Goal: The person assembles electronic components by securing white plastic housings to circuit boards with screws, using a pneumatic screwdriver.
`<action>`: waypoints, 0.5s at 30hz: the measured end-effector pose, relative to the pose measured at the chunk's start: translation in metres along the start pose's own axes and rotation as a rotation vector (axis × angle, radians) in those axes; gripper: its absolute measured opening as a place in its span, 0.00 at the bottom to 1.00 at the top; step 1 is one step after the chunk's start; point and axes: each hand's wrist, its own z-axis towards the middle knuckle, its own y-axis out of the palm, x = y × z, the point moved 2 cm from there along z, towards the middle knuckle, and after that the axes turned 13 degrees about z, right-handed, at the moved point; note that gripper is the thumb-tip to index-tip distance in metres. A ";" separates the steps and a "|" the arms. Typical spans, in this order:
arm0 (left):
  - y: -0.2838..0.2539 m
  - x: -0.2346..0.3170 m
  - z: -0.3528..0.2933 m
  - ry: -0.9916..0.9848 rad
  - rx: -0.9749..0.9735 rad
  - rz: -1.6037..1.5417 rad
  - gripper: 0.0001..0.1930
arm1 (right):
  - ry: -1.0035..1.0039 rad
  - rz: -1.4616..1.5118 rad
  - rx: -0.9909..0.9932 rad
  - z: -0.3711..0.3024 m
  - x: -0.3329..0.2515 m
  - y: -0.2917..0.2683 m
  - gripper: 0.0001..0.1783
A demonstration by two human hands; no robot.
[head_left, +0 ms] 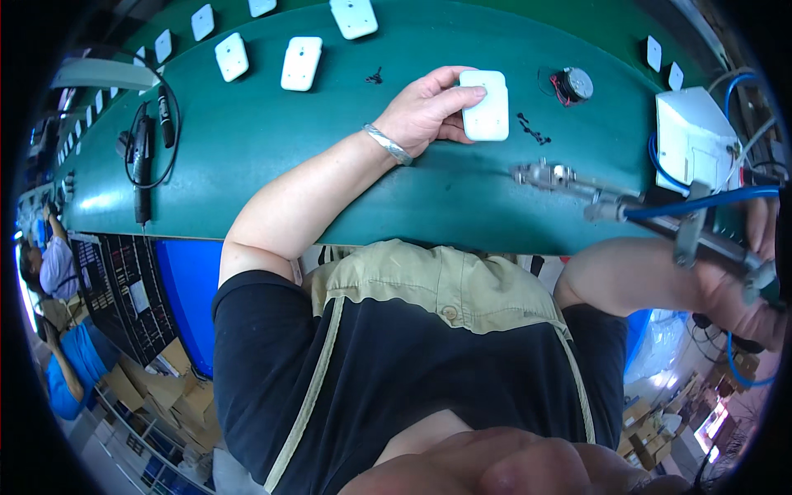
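Observation:
My left hand (429,107), with a silver bracelet at its wrist, is closed on a white plastic case (491,120). The thumb lies across its upper face, and small holes show in that face. At the right rim my right hand (734,301) is closed round the back part of a long metal powered screwdriver (606,198), partly hidden behind it. The tool's thin tip points left, a little below the case and apart from it. Small dark screws (533,129) lie just right of the case. More dark screws (374,76) lie left of my left hand.
Several more white cases (302,64) stand along the far side of the green table (313,124). A round motor-like part (575,85) with red wires sits at the back right. Blue hoses (701,200) and a white box (697,136) are at right. A black corded screwdriver (143,165) lies left.

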 end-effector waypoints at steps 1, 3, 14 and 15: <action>-0.003 0.001 -0.001 0.007 0.035 -0.037 0.17 | 0.061 -0.060 0.167 -0.008 0.004 0.002 0.29; 0.005 -0.004 0.009 0.014 0.020 -0.035 0.15 | -0.157 0.053 0.100 -0.009 0.038 0.004 0.31; -0.002 0.043 0.044 0.188 0.148 0.247 0.18 | -0.379 -0.279 0.223 -0.018 0.024 -0.020 0.32; -0.008 0.054 0.067 0.251 0.200 0.425 0.19 | -0.402 -0.350 0.488 -0.015 0.027 -0.008 0.30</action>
